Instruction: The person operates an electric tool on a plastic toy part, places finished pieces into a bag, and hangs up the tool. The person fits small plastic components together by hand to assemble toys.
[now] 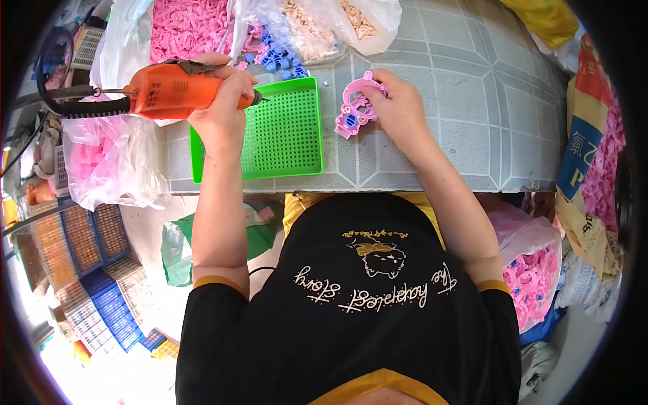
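My left hand (pixel 226 101) is wrapped round an orange electric screwdriver (pixel 172 90), which lies nearly level with its bit pointing right over a green perforated tray (pixel 283 135). A cable runs from its back end to the left. In my right hand (pixel 398 104) I pinch a pink plastic toy part (pixel 358 101) by its ring-shaped upper end, just right of the tray. A small blue piece (pixel 350 120) sits in the lower end of the pink part. The screwdriver bit and the pink part are apart.
Behind the tray lie blue plastic pieces (pixel 280 57), a heap of pink pieces (pixel 189 30) and a clear bag of beige pieces (pixel 361 20). A bag of pink parts (pixel 533 283) stands low right. Stacked crates (pixel 101 270) fill the lower left.
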A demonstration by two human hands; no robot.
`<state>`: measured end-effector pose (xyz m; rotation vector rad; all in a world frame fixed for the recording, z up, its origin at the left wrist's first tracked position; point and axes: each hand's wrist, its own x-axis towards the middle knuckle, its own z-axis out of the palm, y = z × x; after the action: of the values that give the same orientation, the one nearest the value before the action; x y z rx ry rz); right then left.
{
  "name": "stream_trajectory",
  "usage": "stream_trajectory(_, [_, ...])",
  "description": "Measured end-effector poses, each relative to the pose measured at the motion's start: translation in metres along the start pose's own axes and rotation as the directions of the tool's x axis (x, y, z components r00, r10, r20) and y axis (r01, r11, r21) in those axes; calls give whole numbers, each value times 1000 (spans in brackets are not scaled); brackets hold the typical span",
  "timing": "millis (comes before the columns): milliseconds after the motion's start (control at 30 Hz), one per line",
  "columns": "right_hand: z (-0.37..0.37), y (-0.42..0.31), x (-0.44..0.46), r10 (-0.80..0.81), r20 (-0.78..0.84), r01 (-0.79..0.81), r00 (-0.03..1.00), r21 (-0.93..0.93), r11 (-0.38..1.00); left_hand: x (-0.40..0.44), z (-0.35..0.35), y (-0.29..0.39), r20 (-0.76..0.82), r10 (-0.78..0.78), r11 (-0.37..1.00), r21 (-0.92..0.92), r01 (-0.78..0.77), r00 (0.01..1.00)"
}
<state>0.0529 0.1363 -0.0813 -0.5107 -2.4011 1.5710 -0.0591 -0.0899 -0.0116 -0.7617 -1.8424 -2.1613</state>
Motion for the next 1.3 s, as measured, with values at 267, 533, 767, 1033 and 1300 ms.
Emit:
stream_trajectory(267, [0,-1,0,10,8,-10,1000,-13,1000,-2,-3,-4,23,0,998,61,-1,1000])
stream_trajectory(533, [-1,-9,-3,49,-1,-49,999,34,998,-6,0,-2,22,-24,1000,-16,25,999])
stream_trajectory(767, [0,-3,-2,-5,-10,6,1000,13,1000,-7,17,22,-23,64,997,43,-63,998])
stream_trajectory(1033, [-5,-9,-6,-19,-15,19,1000,-22,1000,-25,77,41,394,91,870,-478,119,915])
stream_trajectory(1300, [-5,-9,-5,-77,-58,71,995,-88,994,-34,92,29,459,47,881,-438,180,887])
